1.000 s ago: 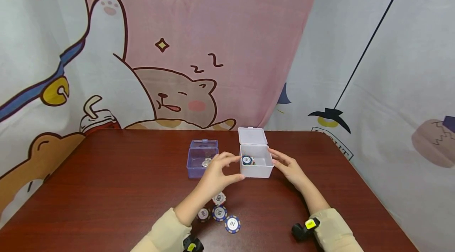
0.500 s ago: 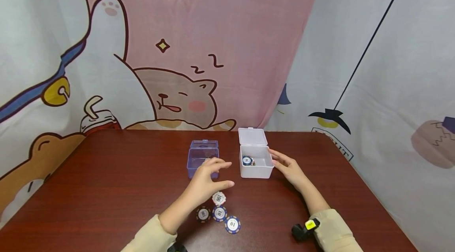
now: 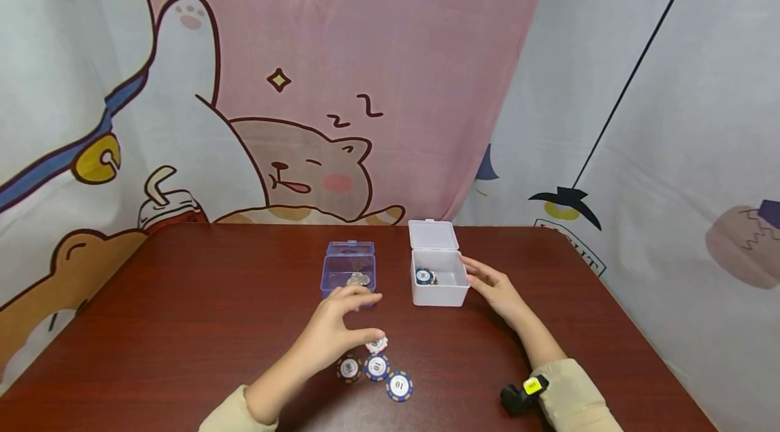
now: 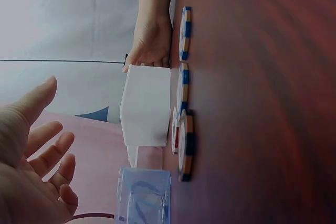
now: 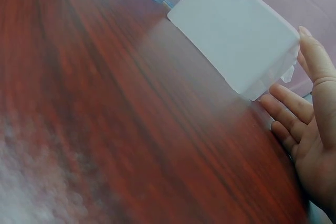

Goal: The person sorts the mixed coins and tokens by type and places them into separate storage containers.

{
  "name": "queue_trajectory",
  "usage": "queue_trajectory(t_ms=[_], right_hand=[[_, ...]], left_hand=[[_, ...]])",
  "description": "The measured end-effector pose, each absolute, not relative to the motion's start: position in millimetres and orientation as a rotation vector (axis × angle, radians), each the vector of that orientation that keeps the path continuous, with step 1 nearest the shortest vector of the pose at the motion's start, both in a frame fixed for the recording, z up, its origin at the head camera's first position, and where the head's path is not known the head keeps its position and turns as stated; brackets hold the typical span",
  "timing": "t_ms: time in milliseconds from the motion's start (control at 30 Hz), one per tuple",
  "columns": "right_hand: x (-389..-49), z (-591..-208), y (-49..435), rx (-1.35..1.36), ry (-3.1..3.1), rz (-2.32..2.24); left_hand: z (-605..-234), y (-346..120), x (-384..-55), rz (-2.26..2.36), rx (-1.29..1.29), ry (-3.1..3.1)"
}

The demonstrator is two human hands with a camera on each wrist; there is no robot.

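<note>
My left hand [image 3: 335, 327] is above the table, holding nothing, its thumb and fingers spread apart. Its thumb overlaps a white-edged poker chip [image 3: 378, 345] in the head view. Close by lie a black poker chip [image 3: 349, 369] and two blue poker chips, one beside the other [image 3: 377, 367] and one nearer the front [image 3: 399, 386]. My right hand [image 3: 496, 291] touches the right side of a white plastic box [image 3: 440, 295] with extended fingers, the thumb at its upper corner in the right wrist view. Inside that lidded box are a few chips [image 3: 423, 276] at the left.
A translucent blue box [image 3: 330, 277] with its lid up stands left of the white box and holds small clear pieces [image 3: 359, 279]. The brown table [image 3: 183, 324] ends at a printed curtain [image 3: 426, 80]. A black wrist device [image 3: 518, 397] is at the right sleeve.
My left hand has moved from beside the white box down and left to above the chips, its fingers apart throughout. The right hand stays at the white box.
</note>
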State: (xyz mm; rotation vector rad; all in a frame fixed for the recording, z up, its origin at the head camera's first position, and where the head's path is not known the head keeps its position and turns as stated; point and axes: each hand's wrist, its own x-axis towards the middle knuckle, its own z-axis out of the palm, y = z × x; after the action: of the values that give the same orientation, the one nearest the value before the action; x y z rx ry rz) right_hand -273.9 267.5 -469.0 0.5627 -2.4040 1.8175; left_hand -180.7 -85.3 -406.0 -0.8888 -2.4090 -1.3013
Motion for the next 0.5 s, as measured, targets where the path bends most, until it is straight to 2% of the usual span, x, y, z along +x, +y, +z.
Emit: queue_trajectory(t_ms=[500], right_hand=[[-273, -467, 266, 0.538, -2.431, 1.786]], left_hand=[[-424, -111, -171, -1.219, -0.918, -2.508]])
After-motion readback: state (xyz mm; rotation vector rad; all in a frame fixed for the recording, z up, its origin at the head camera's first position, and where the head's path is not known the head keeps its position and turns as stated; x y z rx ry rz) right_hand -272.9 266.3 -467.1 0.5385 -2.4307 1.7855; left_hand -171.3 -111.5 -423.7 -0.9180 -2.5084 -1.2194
